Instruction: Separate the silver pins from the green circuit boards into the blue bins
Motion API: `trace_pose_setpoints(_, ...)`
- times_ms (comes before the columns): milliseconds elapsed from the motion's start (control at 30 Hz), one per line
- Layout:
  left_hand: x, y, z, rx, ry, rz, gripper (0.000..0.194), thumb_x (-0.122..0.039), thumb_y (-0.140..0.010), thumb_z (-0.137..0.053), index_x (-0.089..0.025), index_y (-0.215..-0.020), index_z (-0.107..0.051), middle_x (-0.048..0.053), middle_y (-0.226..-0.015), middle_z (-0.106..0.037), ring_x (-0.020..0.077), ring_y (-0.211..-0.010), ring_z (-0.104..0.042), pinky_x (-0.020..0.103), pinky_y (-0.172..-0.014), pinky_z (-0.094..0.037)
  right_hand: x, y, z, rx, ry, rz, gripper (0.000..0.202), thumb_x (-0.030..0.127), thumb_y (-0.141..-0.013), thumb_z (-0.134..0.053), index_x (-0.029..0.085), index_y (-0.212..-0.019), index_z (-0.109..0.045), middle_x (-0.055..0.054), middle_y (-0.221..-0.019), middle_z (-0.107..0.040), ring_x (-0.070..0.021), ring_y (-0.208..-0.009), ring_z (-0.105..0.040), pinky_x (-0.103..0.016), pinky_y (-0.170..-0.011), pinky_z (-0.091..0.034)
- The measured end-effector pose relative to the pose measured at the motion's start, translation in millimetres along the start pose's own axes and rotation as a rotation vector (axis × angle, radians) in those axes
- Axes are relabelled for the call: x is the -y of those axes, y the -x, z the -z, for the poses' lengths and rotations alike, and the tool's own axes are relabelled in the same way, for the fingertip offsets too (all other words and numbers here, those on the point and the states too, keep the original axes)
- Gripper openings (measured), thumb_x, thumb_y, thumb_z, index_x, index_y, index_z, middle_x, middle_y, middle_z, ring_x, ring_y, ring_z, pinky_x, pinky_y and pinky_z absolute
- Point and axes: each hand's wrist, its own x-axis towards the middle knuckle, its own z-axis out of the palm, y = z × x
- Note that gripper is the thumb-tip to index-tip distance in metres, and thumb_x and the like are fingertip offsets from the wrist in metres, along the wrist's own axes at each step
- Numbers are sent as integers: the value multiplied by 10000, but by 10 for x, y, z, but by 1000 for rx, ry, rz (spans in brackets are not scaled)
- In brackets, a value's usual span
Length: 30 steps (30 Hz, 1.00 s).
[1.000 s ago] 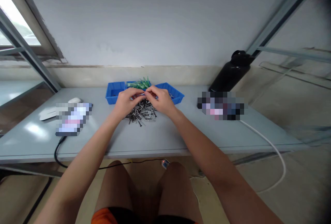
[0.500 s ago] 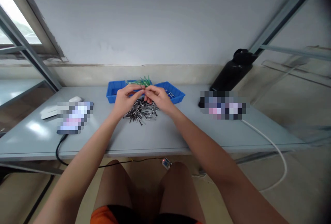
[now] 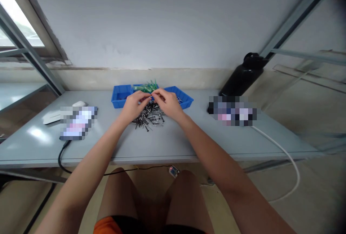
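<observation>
Over a heap of dark and silvery screws [image 3: 147,118], my left hand [image 3: 134,104] and my right hand [image 3: 169,104] meet at the fingertips. Each is closed in a pinch with thumb against fingers. Whatever small thing they pinch is too tiny to make out. Just behind them lies a bunch of green strips [image 3: 147,87] in the middle blue bin, which my fingers partly hide. A second blue bin [image 3: 119,103] stands by my left hand. Beside my right hand, a third blue bin [image 3: 186,103] contains some silvery pieces.
Left on the grey table [image 3: 167,147] are a pixelated phone [image 3: 78,123] with a black cable and a white object [image 3: 79,103]. To the right lie another pixelated device [image 3: 229,113] with a white cable [image 3: 290,156] and a black bottle [image 3: 240,77]. A wall rises behind.
Both hands have shifted slightly, with the fingertips a little lower. My right hand's lower fingers, which showed over the screws, are now tucked out of sight.
</observation>
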Motion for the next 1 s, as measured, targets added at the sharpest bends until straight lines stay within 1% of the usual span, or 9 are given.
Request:
trace_pose_setpoints(167,2,4,-17,-126,65,86,129,-287,-840,-638,-197,-892,-715,34,-840,-716,147,-767,-642,261,-678,-532,-31,-11,8,64,85,23,241,352,-945,-422,197,-900,-601,-11,-745,-642,-133,-664,-570,-260,-653,-400)
trace_pose_setpoints(233,-2,1,-13,-148,102,120,123,-287,-832,-649,-187,-871,-709,36,-839,-718,150,-781,-650,262,-688,-539,-31,-12,-3,86,94,41,259,341,-955,-403,194,-873,-600,-11,-736,-635,-131,-671,-571,-259,-669,-397)
trace_pose_setpoints(400,-10,-6,-33,-73,211,157,103,-248,-871,-582,-167,-901,-640,52,-914,-708,147,-843,-662,256,-716,-555,-17,-4,-34,122,95,44,247,330,-948,-424,194,-872,-617,-12,-729,-638,-131,-668,-569,-258,-665,-393)
trace_pose_setpoints(467,-2,-5,-48,-68,263,175,105,-236,-898,-534,-166,-942,-598,56,-919,-703,147,-860,-668,253,-706,-560,-17,-1,-36,90,117,36,241,336,-937,-440,193,-886,-627,-15,-733,-642,-133,-654,-559,-262,-649,-387)
trace_pose_setpoints(533,9,-1,-56,-61,275,190,101,-223,-909,-512,-165,-967,-570,50,-867,-697,145,-831,-674,248,-686,-559,-22,1,-33,32,119,25,240,350,-927,-453,192,-893,-631,-16,-733,-645,-131,-629,-546,-263,-633,-386)
trace_pose_setpoints(667,13,7,-47,-51,179,162,77,-210,-893,-541,-169,-943,-581,41,-866,-685,139,-813,-666,232,-671,-547,-35,-1,-37,-46,99,-3,242,390,-907,-483,196,-921,-626,-18,-736,-651,-129,-604,-535,-263,-622,-399)
trace_pose_setpoints(833,-2,10,-37,-29,121,119,117,-214,-910,-513,-180,-961,-613,49,-982,-693,140,-864,-656,239,-723,-550,-43,3,-68,25,102,27,233,369,-908,-483,187,-907,-630,-15,-720,-637,-121,-596,-528,-257,-618,-393)
trace_pose_setpoints(933,5,9,-28,-30,109,112,118,-201,-905,-513,-180,-973,-607,46,-942,-693,139,-844,-656,239,-728,-543,-29,12,-75,65,119,34,227,353,-910,-482,186,-886,-635,-4,-685,-620,-116,-579,-510,-255,-606,-377)
trace_pose_setpoints(1000,16,9,-20,-17,107,112,166,-183,-896,-522,-187,-1051,-580,35,-882,-685,134,-804,-654,237,-725,-538,-19,18,-72,57,125,32,236,360,-913,-476,189,-873,-634,-3,-684,-620,-116,-578,-509,-255,-603,-373)
